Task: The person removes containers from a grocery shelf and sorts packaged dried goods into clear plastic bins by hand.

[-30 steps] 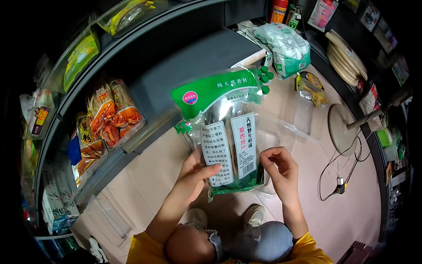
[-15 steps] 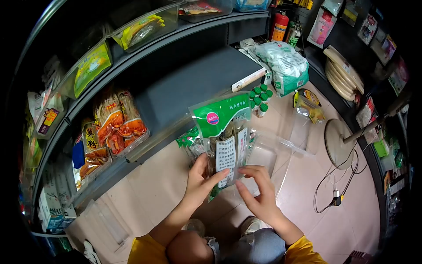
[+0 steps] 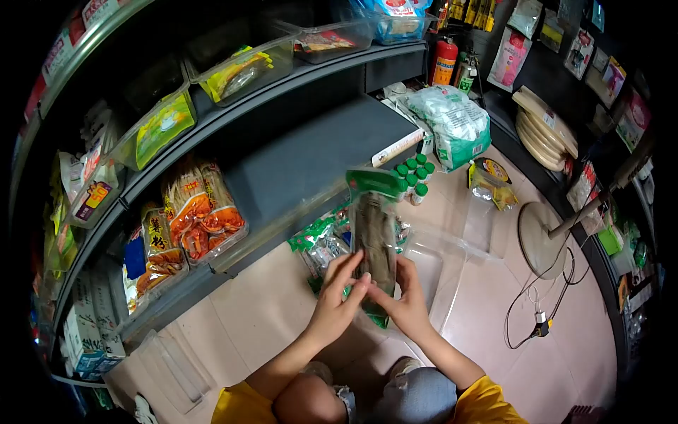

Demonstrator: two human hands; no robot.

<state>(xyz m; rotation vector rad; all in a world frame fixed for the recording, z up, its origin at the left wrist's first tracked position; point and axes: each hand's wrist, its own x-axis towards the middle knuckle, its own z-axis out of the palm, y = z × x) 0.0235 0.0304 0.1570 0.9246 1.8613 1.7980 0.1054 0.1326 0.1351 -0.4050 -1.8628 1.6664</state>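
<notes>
A clear spice packet point(image 3: 373, 230) with a green top band stands upright between my hands, long brown pieces showing through it. My left hand point(image 3: 337, 298) grips its lower left side, and my right hand point(image 3: 405, 297) closes on the lower right side. Both thumbs meet near the bottom of the packet. Behind it on the floor lie more green-and-clear packets point(image 3: 321, 244), partly hidden. A clear plastic bin point(image 3: 445, 283) sits on the floor to the right, just beyond my right hand.
Several green-capped bottles point(image 3: 419, 191) stand by the grey shelf point(image 3: 296, 141). A green-and-white sack point(image 3: 452, 124) lies behind them. Noodle bags point(image 3: 201, 212) rest at left. On the right are a round stand base point(image 3: 540, 240) and a black cable point(image 3: 519, 346). Another clear bin point(image 3: 169, 371) lies lower left.
The packet has turned, so its printed white label no longer faces me and the brown contents show. My right hand has moved in from beside the packet to grip it.
</notes>
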